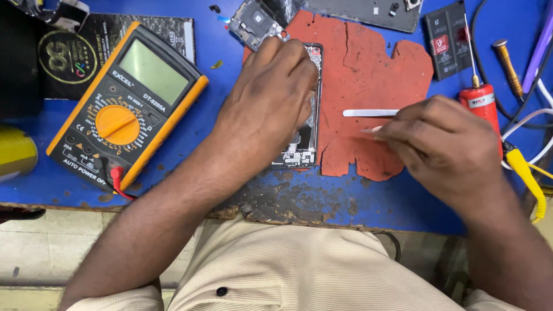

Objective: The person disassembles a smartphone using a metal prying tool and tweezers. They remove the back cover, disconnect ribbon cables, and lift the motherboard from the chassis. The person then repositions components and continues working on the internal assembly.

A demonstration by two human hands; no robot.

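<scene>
Held down the opened phone [304,151] on the torn red mat [368,63] with the left hand [271,98], fingers bent over its upper end; could not tell whether clasped around the frame or merely pressed onto it. Pinched metal tweezers [368,113] shut in the right hand [443,144], tips pointed left toward the phone, just apart from it.

Looked risky on several counts. Might have bridged or scratched the bare board with the steel tips, given how much of it lay hidden under the left hand. Might have slid the phone, given the cracked, uneven mat beneath. Might have snagged the white and black cables [533,118] bunched just beside the right wrist, or knocked the red-handled tool [481,101] close behind the knuckles.

Counted: one opened phone under the hand, one separate phone frame part [253,23] above it, one black battery [446,37], one yellow-edged multimeter [127,109] with one red lead plugged in, one pair of tweezers, one red-handled tool, one brass-tipped driver [507,66], one yellow probe [527,173], one red mat, all on the blue bench [190,167].
</scene>
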